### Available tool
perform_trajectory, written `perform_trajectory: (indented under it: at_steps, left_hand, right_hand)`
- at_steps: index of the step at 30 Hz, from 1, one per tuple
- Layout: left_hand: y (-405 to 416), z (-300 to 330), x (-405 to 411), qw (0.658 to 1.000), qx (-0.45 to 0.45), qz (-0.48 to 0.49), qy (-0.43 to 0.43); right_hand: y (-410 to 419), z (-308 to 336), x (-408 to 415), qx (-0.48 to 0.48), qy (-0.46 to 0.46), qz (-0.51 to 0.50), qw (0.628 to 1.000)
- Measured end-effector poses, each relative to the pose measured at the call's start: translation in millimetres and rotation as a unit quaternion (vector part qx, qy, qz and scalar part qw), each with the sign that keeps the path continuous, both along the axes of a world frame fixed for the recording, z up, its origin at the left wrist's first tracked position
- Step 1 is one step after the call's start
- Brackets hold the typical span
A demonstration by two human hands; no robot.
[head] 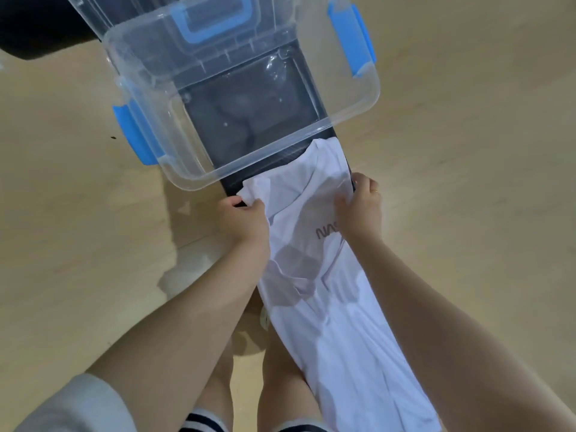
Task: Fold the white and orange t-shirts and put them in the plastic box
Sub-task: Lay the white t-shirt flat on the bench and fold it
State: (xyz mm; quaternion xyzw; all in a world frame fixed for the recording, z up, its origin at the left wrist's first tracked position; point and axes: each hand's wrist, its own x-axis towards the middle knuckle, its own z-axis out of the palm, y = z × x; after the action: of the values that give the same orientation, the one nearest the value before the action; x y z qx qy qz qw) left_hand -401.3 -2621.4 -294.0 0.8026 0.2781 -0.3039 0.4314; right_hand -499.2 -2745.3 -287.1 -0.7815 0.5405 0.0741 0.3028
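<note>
White shirt (pixel 330 275) lies lengthwise on narrow dark table (pixel 232 187), lower end hanging off the near edge. Left hand (pixel 244 219) pinches its top-left corner, right hand (pixel 358 207) grips bunched fabric at the top-right, by the table's right edge. Clear box (pixel 243 98), blue latches, sits just beyond, overhanging both side edges.

Both bare forearms reach forward; left hand (pixel 244 221) and right hand (pixel 360 207) each pinch white cloth, fingers curled
</note>
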Motion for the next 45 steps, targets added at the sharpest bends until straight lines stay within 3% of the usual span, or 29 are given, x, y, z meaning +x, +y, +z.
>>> perform_trajectory:
  at_steps: [5,9,13,16,19,27,31,33,35,37,39,42,45]
  left_hand:
    - [10,-6,4,0.996,-0.013,0.033,0.079]
    - [26,-5,10,0.999,0.006,-0.029,0.042]
    - [30,3,12,0.995,-0.037,-0.063,0.064]
    - [27,5,23,0.992,-0.038,-0.078,0.087]
    - [29,6,34,0.992,-0.037,-0.09,0.084]
    - [75,10,33,0.995,-0.09,0.02,0.025]
    - [75,10,32,0.997,-0.043,0.059,-0.022]
    - [70,11,33,0.994,-0.035,0.098,-0.016]
    - [63,15,34,0.985,-0.077,0.143,0.051]
    - [55,19,33,0.988,-0.077,0.105,0.089]
    - [49,20,32,0.997,-0.033,0.026,0.063]
    - [52,19,32,1.0,-0.009,-0.028,0.005]
    - [64,16,38,0.998,-0.013,-0.065,0.005]
  right_hand:
    - [-13,-15,16,0.047,0.066,-0.029,0.996]
    - [1,-4,19,-0.046,0.058,0.091,0.993]
    - [59,13,14,0.129,-0.085,0.208,0.966]
    - [102,14,7,0.198,-0.07,0.243,0.947]
    - [125,7,3,0.183,-0.037,0.257,0.948]
    - [147,0,7,0.109,0.064,0.294,0.947]
    - [154,-8,6,0.051,0.038,0.258,0.964]
    - [150,-6,4,0.092,0.009,0.243,0.966]
    - [142,-3,0,0.171,-0.029,0.209,0.962]
    - [130,0,-6,0.249,-0.046,0.136,0.958]
    - [118,2,-11,0.279,-0.039,0.092,0.955]
    - [107,3,-14,0.279,-0.015,0.095,0.956]
    - [112,3,-8,0.282,-0.036,0.116,0.952]
